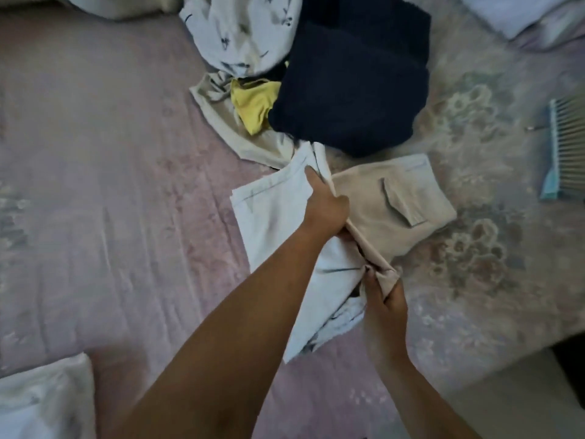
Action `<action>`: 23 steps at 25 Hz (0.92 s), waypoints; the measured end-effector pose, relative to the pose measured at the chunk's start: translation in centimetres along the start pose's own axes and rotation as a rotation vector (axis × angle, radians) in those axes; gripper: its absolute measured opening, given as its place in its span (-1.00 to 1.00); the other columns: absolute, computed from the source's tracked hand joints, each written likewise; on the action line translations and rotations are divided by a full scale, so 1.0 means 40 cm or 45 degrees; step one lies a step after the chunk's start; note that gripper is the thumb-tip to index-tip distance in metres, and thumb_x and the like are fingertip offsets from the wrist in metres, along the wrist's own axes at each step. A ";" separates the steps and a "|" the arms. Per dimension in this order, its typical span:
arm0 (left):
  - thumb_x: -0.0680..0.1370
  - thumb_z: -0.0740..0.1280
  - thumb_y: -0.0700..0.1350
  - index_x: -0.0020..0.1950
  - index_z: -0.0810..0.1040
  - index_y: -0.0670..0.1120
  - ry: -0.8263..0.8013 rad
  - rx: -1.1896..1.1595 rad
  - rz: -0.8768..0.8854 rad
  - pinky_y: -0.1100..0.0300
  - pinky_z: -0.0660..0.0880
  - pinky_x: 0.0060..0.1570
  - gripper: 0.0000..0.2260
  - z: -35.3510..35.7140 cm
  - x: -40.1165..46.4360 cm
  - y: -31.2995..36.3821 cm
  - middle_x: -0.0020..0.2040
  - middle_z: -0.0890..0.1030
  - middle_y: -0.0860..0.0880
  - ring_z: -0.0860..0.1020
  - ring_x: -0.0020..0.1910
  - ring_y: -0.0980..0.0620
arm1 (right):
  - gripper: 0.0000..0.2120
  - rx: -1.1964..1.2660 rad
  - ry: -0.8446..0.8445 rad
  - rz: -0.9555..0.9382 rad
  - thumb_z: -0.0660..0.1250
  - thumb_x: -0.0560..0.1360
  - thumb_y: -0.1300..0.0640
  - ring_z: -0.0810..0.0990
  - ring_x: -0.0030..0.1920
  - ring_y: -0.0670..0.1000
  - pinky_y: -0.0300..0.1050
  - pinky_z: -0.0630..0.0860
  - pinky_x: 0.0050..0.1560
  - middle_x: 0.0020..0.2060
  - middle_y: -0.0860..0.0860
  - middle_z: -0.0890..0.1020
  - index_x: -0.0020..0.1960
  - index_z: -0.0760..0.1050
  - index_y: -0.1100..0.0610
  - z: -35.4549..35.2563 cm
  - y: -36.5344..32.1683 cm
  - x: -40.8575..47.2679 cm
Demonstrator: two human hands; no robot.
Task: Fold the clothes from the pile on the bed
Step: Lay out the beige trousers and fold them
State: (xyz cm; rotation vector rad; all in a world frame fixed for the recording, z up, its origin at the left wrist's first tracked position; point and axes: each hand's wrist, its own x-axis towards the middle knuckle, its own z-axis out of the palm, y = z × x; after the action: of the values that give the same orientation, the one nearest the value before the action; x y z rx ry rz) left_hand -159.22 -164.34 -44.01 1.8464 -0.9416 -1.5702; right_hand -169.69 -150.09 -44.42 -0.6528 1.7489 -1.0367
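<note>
1. Near field: the right hand (384, 299) pinches the bunched near end of a beige garment (395, 204), fingers curled round the fabric. A white pillow (41, 400) lies at the lower left corner.
2. Middle field: the left hand (323, 204) has its fingers curled into the fold line where the beige garment meets a pale white garment (272, 223); the white piece lies flat on the bed (110, 201) beneath the forearm.
3. Appearance: the beige garment is sturdy cloth with a flapped pocket facing up, partly doubled, its far half lying smooth.
4. Far field: the pile holds a dark navy garment (348, 90), a yellow item (253, 106), a cream piece (240, 141) and a printed white cloth (240, 30), all crumpled or loosely heaped.
5. Progress, judged: early to midway; one fold is under way and several pieces are left.
</note>
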 end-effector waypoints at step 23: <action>0.58 -0.21 0.27 0.53 0.08 0.08 0.153 1.591 0.692 -0.40 -0.08 0.32 -0.44 0.040 0.006 -0.370 0.53 0.13 -0.14 0.08 0.51 -0.18 | -0.62 -1.672 -0.226 -0.157 0.24 0.54 -0.06 0.33 0.26 0.17 0.07 0.35 0.18 0.23 0.16 0.39 0.21 0.44 0.19 0.010 -0.003 0.369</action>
State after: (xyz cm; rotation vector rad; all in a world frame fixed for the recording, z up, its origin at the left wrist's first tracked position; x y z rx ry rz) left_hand -158.32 -155.37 -55.89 2.0060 -2.4325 -0.4598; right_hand -175.12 -162.03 -51.23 -1.5793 2.0920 0.2641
